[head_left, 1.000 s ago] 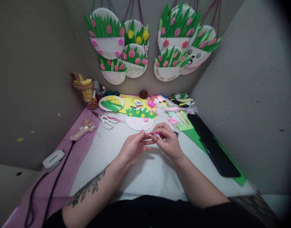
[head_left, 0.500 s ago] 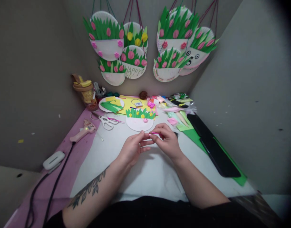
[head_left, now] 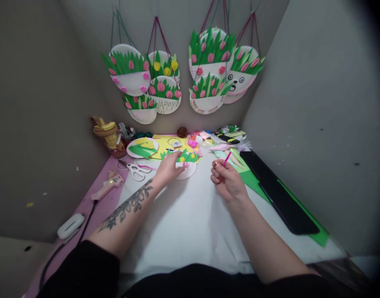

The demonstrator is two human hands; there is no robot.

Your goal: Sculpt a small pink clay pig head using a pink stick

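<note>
My left hand (head_left: pixel 169 167) reaches over the left part of a half paper plate (head_left: pixel 188 172) decorated with green paper grass and yellow flowers. Its thumb and fingers are apart, and I cannot tell whether they touch the plate. A small pink piece (head_left: pixel 186 164) sits on the plate's white front. My right hand (head_left: pixel 226 179), raised to the right of the plate, is closed on a thin bright pink stick (head_left: pixel 227 158) that points upward. A tiny pale bit shows near its fingertips, too small to name.
White scissors (head_left: pixel 137 172) and a pink glue gun (head_left: pixel 108 185) lie to the left, near a tumbler (head_left: pixel 108 140). A plate of green leaves (head_left: pixel 142 148) sits behind. A black folded device (head_left: pixel 287 207) lies on the right. Decorated plates (head_left: pixel 208 99) hang on the wall.
My hands have separated from each other. The left moved forward over the decorated plate; the right drew rightward with the pink stick, now tilted upward. The camera view has shifted too.
</note>
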